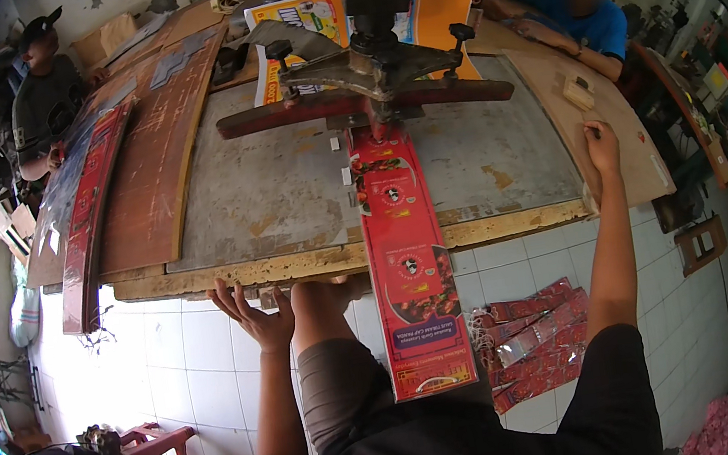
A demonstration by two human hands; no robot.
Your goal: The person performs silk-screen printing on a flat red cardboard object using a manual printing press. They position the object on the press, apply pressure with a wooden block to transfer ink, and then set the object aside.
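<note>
L hand (251, 316): open, fingers spread, palm up against the underside/front edge of the surface (295, 263); holds nothing.
R hand (601, 146): reached fwd, fingers curled on the right-hand wooden board (625, 163) at the surface's side; can't tell if it's gripping or just bracing.
Red strip (404, 250): long printed packaging strip, runs from under the press head (379, 67) down over the front edge, lower end hanging above the person's lap.
Press: red cross-bar (365, 102) w/ black knobs, sits across the strip's top end.
Step (judged): strip fed and positioned under the press; both hands off it, steadying.
Next move calls for: strip kept straight, fingers clear of the bar.
Floor: pile of red strips (533, 339) on white tiles, right of the knee.
Others: seated person far left (43, 96); person in blue (580, 6) across the surface.
</note>
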